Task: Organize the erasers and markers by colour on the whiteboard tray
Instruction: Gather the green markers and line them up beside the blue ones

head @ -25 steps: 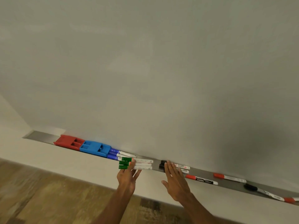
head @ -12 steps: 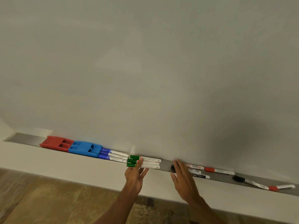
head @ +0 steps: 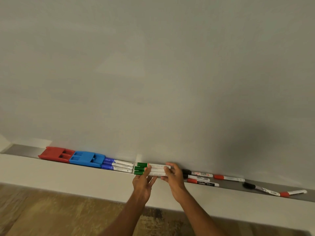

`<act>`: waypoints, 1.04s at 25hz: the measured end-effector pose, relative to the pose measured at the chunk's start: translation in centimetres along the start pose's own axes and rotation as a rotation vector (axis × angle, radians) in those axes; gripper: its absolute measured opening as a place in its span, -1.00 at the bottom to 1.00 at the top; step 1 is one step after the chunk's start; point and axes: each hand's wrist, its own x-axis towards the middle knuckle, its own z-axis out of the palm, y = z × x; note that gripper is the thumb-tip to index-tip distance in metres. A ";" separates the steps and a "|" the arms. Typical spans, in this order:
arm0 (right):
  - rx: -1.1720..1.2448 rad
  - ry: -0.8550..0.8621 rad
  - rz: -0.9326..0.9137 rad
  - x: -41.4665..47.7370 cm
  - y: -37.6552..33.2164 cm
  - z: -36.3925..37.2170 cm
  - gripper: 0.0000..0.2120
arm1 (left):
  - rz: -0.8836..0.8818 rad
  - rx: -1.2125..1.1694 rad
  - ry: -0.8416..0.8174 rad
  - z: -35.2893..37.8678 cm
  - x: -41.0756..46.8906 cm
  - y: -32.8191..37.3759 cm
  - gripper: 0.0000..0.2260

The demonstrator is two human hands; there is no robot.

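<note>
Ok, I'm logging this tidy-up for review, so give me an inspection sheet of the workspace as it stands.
Surface: grey tray under the whiteboard.
Job's things: red eraser, blue eraser, blue markers, green markers grouped in a row; black markers and red markers mixed at the right.
Clutter: nothing seen.
Grippers: left hand and right hand, fingers on the green markers.
Cables: nothing seen.
Surroundings: white ledge, wood floor.

Matt grey metal tray (head: 25, 149), glossy plastic erasers (head: 87, 158), wood-look floor (head: 51, 213)
</note>
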 end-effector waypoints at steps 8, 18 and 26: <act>0.137 -0.007 0.018 0.1 -0.1 0.1 -0.89 | 0.031 0.089 0.008 0.3 0.4 1.2 -0.83; 0.032 0.079 0.085 1.6 0.0 0.5 -0.89 | 0.657 0.974 0.150 -1.8 2.2 5.5 -0.73; -0.099 0.204 0.081 2.2 0.4 2.3 -0.84 | 0.916 1.849 -0.172 -5.3 4.6 6.1 -0.65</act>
